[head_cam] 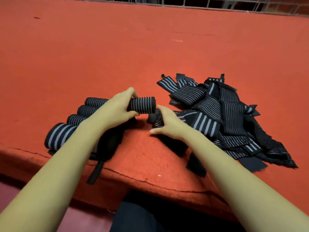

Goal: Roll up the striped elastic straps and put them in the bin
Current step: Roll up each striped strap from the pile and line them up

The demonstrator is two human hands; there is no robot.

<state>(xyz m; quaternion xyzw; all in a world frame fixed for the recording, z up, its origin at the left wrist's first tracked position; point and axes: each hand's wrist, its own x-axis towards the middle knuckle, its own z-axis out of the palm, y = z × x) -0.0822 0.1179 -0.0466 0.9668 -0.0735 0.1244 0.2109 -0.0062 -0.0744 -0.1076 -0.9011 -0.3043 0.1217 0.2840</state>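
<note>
Red table [150, 47] — perhaps five rolls [58, 134], one held.

Warm, rather dim light from overhead spreads evenly over the red counter [150, 56]. Soft shadows gather below its front edge. Wide-angle bending curves the borders. The dark straps [225, 111] look slightly blurred, their detail muddy.

The left hand [119, 108] grips a rolled strap [143, 105] just above the red surface [117, 52]. The right hand [169, 124], fingers spread, rests on a loose strap [154, 118] at the edge of a pile [225, 111]. Four rolls [83, 113] lie in a row at the left.
</note>
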